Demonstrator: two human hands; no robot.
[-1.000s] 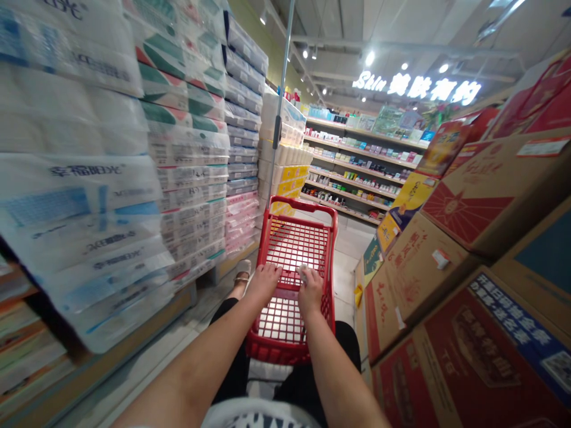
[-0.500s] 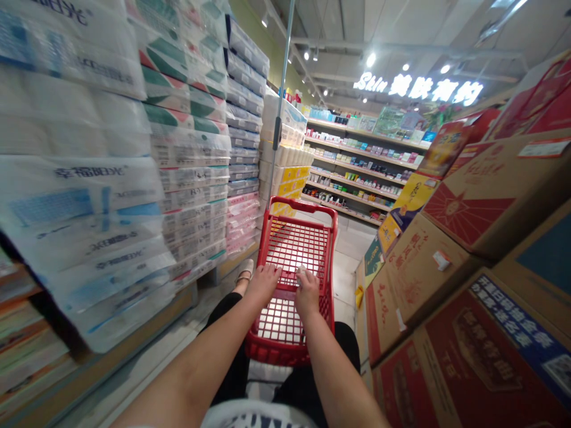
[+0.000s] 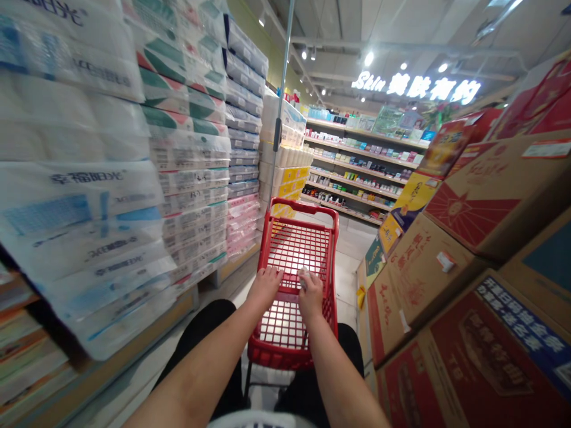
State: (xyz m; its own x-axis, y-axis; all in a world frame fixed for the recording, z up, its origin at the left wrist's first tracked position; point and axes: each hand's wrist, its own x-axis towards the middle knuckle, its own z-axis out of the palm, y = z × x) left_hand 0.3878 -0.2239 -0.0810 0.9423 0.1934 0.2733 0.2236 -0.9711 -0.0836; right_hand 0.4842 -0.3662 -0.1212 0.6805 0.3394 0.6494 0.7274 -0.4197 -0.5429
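In the middle of the head view is a red plastic shopping cart [image 3: 285, 356] with grid panels. My left hand [image 3: 266, 288] lies with its fingers curled over the left part of the cart's red crossbar [image 3: 291, 290]. On the right part of that bar is my right hand [image 3: 311, 297], closed. A small pale, crumpled-looking item [image 3: 304, 276] shows between its thumb and fingers, too small to name. Through the grid I see the light floor, and no goods show in the cart.
Tall stacks of wrapped paper packs [image 3: 191, 142] line the left on a low wooden platform [image 3: 236, 264]. Cardboard cartons [image 3: 428, 261] crowd the right side. A thin metal pole [image 3: 277, 134] stands ahead left. Farther on are shelves of small goods [image 3: 357, 160] under a lit sign [image 3: 414, 86].
Both hands stay on the crossbar. My left leg has swung forward, and the foot seen earlier beside the cart is now hidden. The surroundings have shifted only slightly.
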